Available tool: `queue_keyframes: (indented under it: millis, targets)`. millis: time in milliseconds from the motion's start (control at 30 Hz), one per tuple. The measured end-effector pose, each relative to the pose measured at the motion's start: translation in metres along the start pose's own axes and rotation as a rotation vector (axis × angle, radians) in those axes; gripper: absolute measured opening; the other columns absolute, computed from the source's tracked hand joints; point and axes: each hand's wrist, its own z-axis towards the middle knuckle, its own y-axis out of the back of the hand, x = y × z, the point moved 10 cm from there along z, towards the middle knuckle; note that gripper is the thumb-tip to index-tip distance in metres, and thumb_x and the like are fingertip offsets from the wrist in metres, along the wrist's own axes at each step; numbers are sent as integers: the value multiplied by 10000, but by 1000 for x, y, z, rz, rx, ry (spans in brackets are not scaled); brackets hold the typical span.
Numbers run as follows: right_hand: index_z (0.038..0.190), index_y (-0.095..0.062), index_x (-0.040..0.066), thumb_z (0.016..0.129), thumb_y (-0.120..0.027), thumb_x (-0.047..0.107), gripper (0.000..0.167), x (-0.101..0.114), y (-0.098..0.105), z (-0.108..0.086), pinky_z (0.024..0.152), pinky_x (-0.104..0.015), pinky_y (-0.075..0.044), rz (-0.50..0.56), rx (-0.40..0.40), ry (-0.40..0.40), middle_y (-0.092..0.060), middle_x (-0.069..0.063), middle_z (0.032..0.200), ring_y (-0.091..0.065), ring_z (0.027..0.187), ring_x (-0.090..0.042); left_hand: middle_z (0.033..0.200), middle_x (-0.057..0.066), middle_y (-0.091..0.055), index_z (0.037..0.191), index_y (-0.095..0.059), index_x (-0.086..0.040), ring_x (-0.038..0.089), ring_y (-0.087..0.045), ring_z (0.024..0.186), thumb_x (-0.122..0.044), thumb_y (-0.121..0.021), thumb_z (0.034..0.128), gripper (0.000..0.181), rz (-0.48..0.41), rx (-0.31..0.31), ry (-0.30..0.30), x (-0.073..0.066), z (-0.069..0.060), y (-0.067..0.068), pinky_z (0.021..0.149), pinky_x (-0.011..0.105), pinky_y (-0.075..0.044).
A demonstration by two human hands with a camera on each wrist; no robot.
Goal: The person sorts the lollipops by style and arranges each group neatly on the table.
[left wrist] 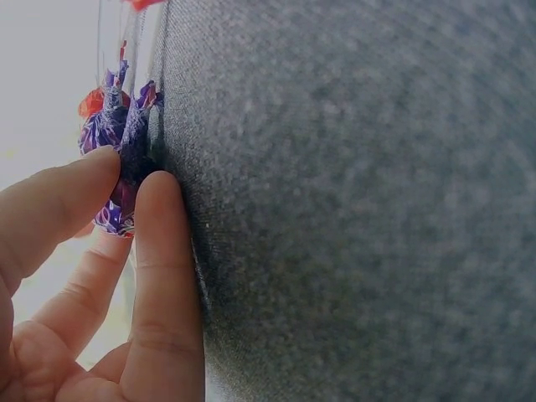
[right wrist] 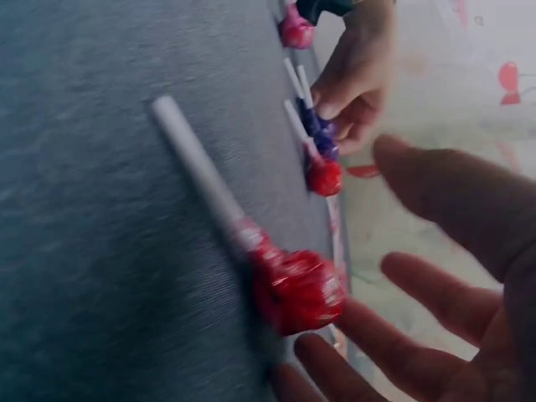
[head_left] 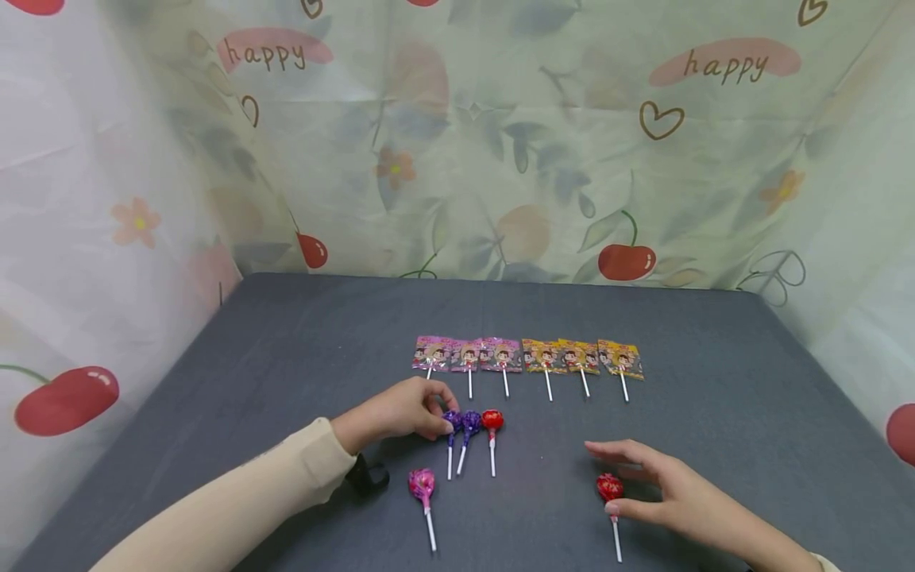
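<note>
My left hand [head_left: 407, 409] pinches the wrapped head of a purple lollipop [head_left: 450, 453] between thumb and fingers, its stick towards me. In the left wrist view the thumb and fingertips lie on either side of that purple wrapper [left wrist: 121, 197]. Touching or close beside it lies a second purple lollipop [head_left: 470, 423], then a red lollipop [head_left: 492, 421]. Over at the right, my right hand [head_left: 668, 485] is spread around another red lollipop [head_left: 610, 487]. The right wrist view shows its thumb apart from this red candy [right wrist: 301, 293], with the fingers loosely extended near it.
Farther back, a row holds pink flat-wrapped lollipops [head_left: 500, 355] on the left and yellow ones [head_left: 582, 357] on the right. A pink round lollipop [head_left: 422, 483] lies nearer me, by the left forearm. Patterned cloth [head_left: 472, 159] hangs behind the grey table [head_left: 322, 334].
</note>
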Motion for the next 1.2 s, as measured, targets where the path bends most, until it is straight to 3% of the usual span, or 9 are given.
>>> queue_keyframes:
  millis: [133, 367, 767, 1000, 1200]
  targets:
    - [1335, -546, 137, 854, -722, 371, 564, -13, -1, -4, 890, -164, -464, -14, 15, -46, -568, -92, 1334, -533, 1136, 51, 781, 64, -604, 1027, -651, -109, 135, -601, 669, -89, -731, 855, 191, 2, -2, -6, -1, -1, 1, 624, 283, -518]
    - [1259, -609, 109, 847, -733, 353, 494, -14, 1, -2, 776, -221, -515, -66, -15, 29, -635, -62, 1198, -562, 993, 43, 778, 60, -602, 1024, -650, -113, 134, -594, 664, -89, -727, 859, 184, -4, 0, -1, 0, 0, 1, 615, 274, -508]
    - [1128, -667, 81, 834, -755, 283, 367, -16, 0, 7, 637, -217, -482, -46, 13, -5, -637, 70, 926, -578, 778, 17, 778, 64, -605, 1031, -651, -108, 134, -598, 665, -97, -725, 862, 185, -8, 12, -9, -1, 0, 0, 626, 280, -515]
    - [1075, -690, 130, 817, -762, 332, 335, 4, 7, 21, 651, -221, -480, -137, 18, 7, -629, 108, 883, -573, 769, 18, 783, 67, -603, 1035, -651, -104, 133, -599, 668, -92, -725, 861, 189, -4, 9, -11, -2, -1, 0, 630, 286, -520]
    - [1117, -682, 116, 825, -763, 261, 336, 37, 26, 40, 716, -236, -529, -160, -48, -2, -656, 54, 996, -610, 857, -27, 783, 67, -605, 1036, -651, -102, 133, -603, 669, -88, -726, 859, 192, -6, 11, -12, -2, -1, -1, 631, 287, -523]
